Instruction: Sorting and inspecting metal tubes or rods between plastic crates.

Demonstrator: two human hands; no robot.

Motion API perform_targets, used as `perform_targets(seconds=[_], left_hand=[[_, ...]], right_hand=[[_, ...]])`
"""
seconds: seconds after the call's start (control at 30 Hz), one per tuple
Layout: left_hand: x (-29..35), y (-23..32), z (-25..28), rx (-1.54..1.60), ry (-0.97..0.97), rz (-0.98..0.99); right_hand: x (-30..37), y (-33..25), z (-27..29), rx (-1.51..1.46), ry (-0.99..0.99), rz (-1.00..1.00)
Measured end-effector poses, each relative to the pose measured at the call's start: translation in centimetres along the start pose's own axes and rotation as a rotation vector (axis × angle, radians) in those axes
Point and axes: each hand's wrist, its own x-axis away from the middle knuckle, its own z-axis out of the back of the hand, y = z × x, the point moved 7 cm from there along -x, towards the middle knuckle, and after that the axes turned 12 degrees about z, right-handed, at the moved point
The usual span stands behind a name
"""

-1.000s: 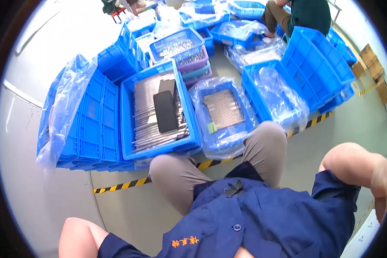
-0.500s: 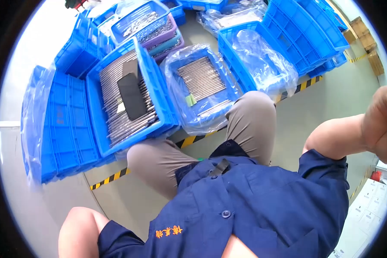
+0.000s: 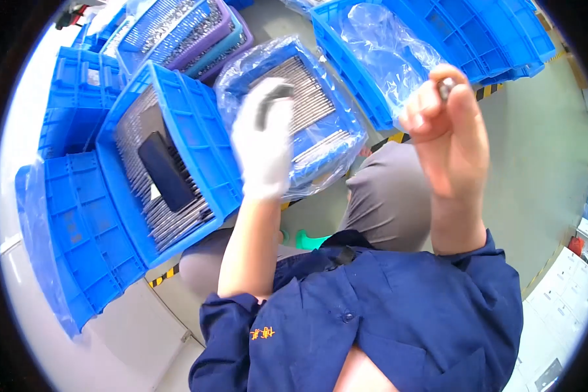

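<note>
My right hand (image 3: pixel 449 140), bare, is raised in front of me at the right. Its thumb and fingers are closed on a small shiny metal piece (image 3: pixel 445 88), of which only a dark, rounded end shows. My left hand (image 3: pixel 264 144) wears a white glove with dark fingertips and hangs over the plastic-lined blue crate (image 3: pixel 326 166). Motion blurs its fingers, so whether they hold anything cannot be told. Thin metal rods (image 3: pixel 310 98) lie in rows in that crate. More metal rods (image 3: pixel 176 222) fill the tilted blue crate at the left, with a black phone-like slab (image 3: pixel 165 171) on top.
Stacked blue crates (image 3: pixel 88 228) stand at the far left. Baskets of small metal parts (image 3: pixel 170 32) are piled behind. A blue crate with clear plastic film (image 3: pixel 385 52) stands at the far right, near more blue crates (image 3: pixel 464 39). White cabinets (image 3: pixel 555 313) are at the right edge.
My right hand has come in from the right edge and now holds up the small metal piece. My gloved left hand has swung up over the lined crate. The view has shifted slightly.
</note>
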Motion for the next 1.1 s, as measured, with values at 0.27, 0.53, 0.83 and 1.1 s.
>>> perform_targets(seconds=[0.27, 0.53, 0.83, 1.1], left_hand=[[0.7, -30.9, -6.5, -1.004, -0.365, 0.440], [1.0, -35.1, -11.8, -1.311, -0.648, 0.308], [-0.8, -33.9, -11.1, -1.082, -0.255, 0.035], [-2.1, -33.3, -14.1, -1.256, -0.528, 0.098]], right_hand=[[-0.3, 4.3, 4.6, 0.007, 0.143, -0.234], [-0.9, 5.8, 7.0, 0.021, 0.225, -0.411], [-1.4, 6.7, 6.9, -0.018, 0.206, -0.402], [-1.2, 7.0, 6.4, -0.044, 0.146, -0.474]])
